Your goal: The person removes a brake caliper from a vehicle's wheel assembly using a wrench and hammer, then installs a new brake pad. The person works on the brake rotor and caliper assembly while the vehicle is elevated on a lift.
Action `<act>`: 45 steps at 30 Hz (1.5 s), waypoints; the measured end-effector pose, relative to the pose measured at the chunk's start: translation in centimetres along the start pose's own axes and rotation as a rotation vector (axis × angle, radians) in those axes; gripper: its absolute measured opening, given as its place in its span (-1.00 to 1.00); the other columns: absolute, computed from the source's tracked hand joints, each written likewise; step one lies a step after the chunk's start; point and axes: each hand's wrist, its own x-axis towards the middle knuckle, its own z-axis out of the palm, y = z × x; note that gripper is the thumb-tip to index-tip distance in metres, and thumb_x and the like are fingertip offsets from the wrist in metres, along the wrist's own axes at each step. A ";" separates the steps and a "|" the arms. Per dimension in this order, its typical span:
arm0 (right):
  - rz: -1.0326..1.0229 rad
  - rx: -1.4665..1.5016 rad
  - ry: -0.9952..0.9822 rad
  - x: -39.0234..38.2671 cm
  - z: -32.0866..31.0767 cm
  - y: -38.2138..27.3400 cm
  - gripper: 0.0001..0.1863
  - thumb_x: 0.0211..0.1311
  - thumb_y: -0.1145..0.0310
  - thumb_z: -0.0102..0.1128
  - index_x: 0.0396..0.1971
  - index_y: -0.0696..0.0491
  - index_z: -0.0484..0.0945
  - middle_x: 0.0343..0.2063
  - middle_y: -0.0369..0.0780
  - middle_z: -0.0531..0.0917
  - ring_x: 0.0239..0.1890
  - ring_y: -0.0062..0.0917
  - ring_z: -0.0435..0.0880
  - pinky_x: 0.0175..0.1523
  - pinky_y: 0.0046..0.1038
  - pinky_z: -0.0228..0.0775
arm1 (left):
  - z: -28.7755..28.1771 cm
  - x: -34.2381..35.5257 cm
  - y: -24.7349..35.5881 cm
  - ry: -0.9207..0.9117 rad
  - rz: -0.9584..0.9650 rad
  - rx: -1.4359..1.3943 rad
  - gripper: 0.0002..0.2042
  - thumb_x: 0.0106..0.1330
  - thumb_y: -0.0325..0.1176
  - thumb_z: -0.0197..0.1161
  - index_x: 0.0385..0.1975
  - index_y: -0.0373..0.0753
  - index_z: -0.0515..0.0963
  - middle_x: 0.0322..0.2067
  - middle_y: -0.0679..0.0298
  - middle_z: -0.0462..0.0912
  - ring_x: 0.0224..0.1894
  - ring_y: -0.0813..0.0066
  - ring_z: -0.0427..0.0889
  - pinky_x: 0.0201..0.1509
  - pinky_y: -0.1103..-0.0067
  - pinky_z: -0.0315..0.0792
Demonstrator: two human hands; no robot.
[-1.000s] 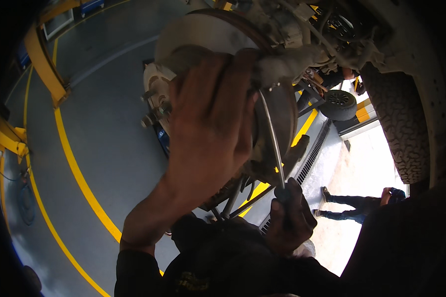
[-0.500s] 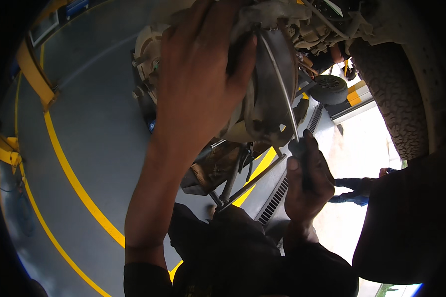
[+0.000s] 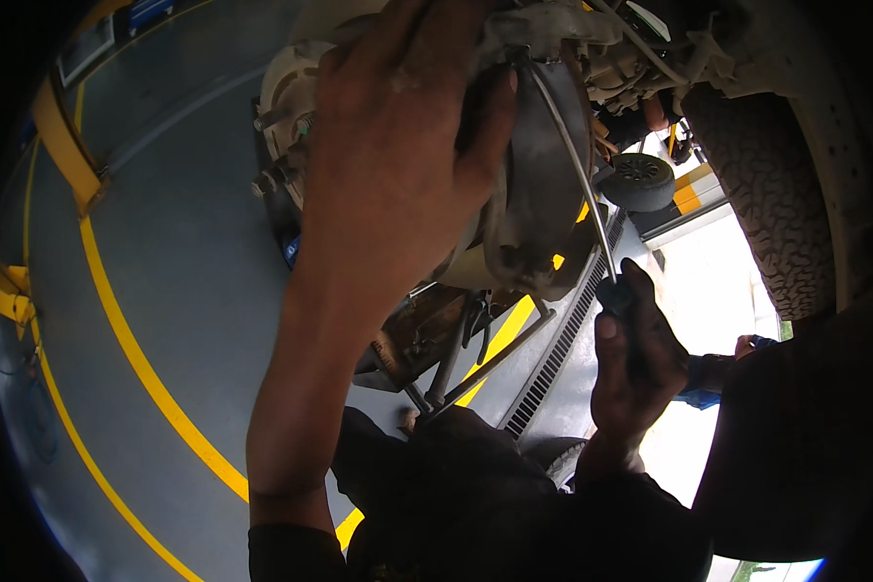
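Workshop bay: grey floor (image 3: 184, 291) with yellow lines (image 3: 133, 338) curving down your left, a yellow post (image 3: 68, 150) at upper left, a drain grate (image 3: 548, 376) running obliquely behind the work. Beyond, a loose wheel (image 3: 640, 182); nearer, a knobbly tyre (image 3: 768, 194) at right, and part of another person (image 3: 708, 378) against the bright doorway. Before you hangs a wheel hub (image 3: 286, 126), studs pointing left, with a dark curved plate (image 3: 548, 145) on its right and a pale casting (image 3: 563, 29) above. Your right hand (image 3: 640, 349) is closed round the dark handle of a long-shafted tool (image 3: 587, 184), below and right of the hub. Key relation: the shaft's long axis climbs steeply from lower right to upper left, crossing in front of the curved plate; its far end reaches the lower edge of the casting, though whether it is seated there or merely touching you can't tell from this view. Your left hand (image 3: 388, 165) is the nearer to that far end: thumb just left of it, apart from the shaft, back of the hand toward you, covering much of the hub. Thumb stands away from the palm; the other fingers run off the top edge, so whether they grip or only rest cannot be told.
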 end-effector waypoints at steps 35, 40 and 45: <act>-0.011 0.004 -0.052 1.7 -1.4 0.5 -0.57 0.34 0.46 0.35 0.16 0.30 0.60 -0.24 0.00 0.79 -0.21 -0.30 0.83 -0.05 -0.37 0.63 | -0.3 1.0 1.8 -0.004 -0.003 0.084 -0.66 0.22 -0.52 0.39 0.02 -0.27 0.62 -0.25 0.11 0.63 -0.27 0.13 0.65 -0.17 0.33 0.48; 0.080 0.050 -0.089 2.5 -2.0 -0.2 -0.55 0.33 0.41 0.39 0.17 0.25 0.62 -0.19 -0.02 0.80 -0.14 -0.42 0.81 0.05 -0.39 0.58 | -0.1 0.4 0.9 0.010 -0.055 0.056 -0.61 0.26 -0.47 0.33 0.10 -0.30 0.52 -0.14 -0.02 0.57 -0.14 -0.13 0.58 -0.05 0.17 0.43; 0.054 0.107 -0.078 2.5 -2.7 -0.2 -0.55 0.31 0.46 0.39 0.16 0.29 0.61 -0.15 -0.02 0.80 -0.14 -0.42 0.80 0.07 -0.40 0.56 | 0.2 0.0 0.3 0.051 -0.039 -0.032 -0.59 0.24 -0.50 0.33 0.12 -0.31 0.51 -0.11 -0.05 0.56 -0.10 -0.16 0.57 -0.02 0.16 0.43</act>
